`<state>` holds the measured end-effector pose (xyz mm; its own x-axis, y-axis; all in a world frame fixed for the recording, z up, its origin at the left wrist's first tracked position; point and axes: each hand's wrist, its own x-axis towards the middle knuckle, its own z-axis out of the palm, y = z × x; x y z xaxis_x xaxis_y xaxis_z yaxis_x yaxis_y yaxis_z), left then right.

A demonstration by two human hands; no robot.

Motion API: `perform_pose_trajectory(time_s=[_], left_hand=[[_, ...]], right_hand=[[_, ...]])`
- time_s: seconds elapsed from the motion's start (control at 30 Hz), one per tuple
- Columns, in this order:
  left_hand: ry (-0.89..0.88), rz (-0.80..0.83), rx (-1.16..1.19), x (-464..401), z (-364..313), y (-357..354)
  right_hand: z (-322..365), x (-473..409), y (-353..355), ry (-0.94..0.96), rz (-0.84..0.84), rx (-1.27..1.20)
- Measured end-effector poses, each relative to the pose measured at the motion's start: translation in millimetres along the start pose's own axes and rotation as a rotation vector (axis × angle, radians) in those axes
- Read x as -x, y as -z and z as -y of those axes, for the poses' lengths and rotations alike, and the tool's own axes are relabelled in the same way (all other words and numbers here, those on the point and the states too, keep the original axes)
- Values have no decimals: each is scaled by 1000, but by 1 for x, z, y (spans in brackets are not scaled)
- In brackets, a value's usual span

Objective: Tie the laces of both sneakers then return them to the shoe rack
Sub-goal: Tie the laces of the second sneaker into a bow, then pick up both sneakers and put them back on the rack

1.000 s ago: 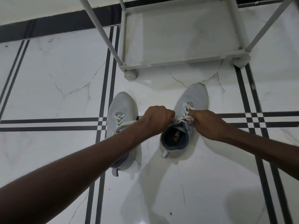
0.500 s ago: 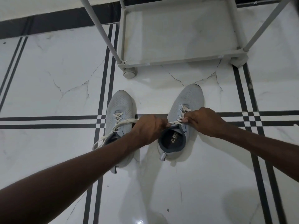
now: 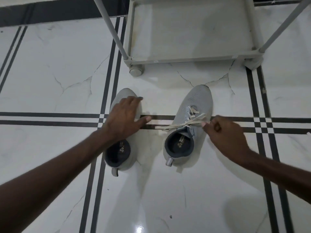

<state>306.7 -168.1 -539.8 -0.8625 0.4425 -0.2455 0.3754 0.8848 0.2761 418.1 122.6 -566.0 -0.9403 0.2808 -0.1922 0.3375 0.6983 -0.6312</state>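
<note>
Two grey sneakers stand side by side on the floor, toes pointing away from me. The right sneaker (image 3: 196, 105) has its white laces (image 3: 182, 123) drawn into a knot with loops spread to both sides. My right hand (image 3: 223, 137) is at that sneaker's right side, fingers curled, thumb and finger at the lace loop's end. My left hand (image 3: 125, 118) lies over the left sneaker (image 3: 120, 158) with fingers spread, covering its laces. The grey shoe rack (image 3: 185, 60) stands just beyond the sneakers.
The floor is glossy white marble tile with black double stripes (image 3: 50, 117). The rack rests on a round foot (image 3: 135, 71) near the left sneaker's toe, and its slanted poles (image 3: 112, 31) rise toward me. A dark baseboard (image 3: 50, 12) runs along the far wall.
My left hand let go of the right sneaker's lace and moved left onto the left sneaker. The right sneaker's laces now lie in a bow. My right hand drew slightly right.
</note>
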Motion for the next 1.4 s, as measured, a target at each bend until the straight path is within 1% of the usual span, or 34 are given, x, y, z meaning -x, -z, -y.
perform_pose_trajectory(time_s=[0.07, 0.1, 0.17, 0.23, 0.27, 0.37, 0.4, 0.5, 0.7, 0.83, 0.9, 1.0, 1.1, 1.27, 1.4], left_hand=[[159, 127, 54, 10, 21, 9], [249, 220, 99, 17, 32, 9], [399, 370, 235, 34, 53, 5], [508, 428, 410, 54, 63, -5], [536, 403, 453, 63, 63, -11], [571, 193, 434, 75, 55, -28], [581, 157, 454, 76, 51, -31], [591, 146, 512, 75, 41, -40], [524, 110, 575, 70, 29, -51], [505, 62, 644, 72, 17, -57], [489, 25, 669, 74, 13, -48], [475, -4, 677, 81, 7, -11], [460, -23, 695, 95, -8, 43], [472, -61, 755, 128, -30, 162], [439, -103, 782, 153, -51, 267]], right_hand=[[-1, 8, -15, -286, 231, -86], [-2, 10, -21, -366, 313, -132], [-1, 6, -26, -394, 355, -184], [6, 0, -29, -361, 352, -171], [9, -3, -32, -325, 359, -146], [22, -10, -41, -256, 388, -79], [25, -13, -43, -242, 386, -62], [28, -20, -43, -192, 385, 6], [33, -15, -42, -80, 388, 42], [35, -8, -45, -14, 297, 45], [42, -5, -38, 1, 271, 44], [69, -2, -15, 7, 266, 56], [111, 6, 23, 3, 261, 66], [202, 30, 113, 2, 239, 23], [278, 54, 192, 13, 185, 1]])
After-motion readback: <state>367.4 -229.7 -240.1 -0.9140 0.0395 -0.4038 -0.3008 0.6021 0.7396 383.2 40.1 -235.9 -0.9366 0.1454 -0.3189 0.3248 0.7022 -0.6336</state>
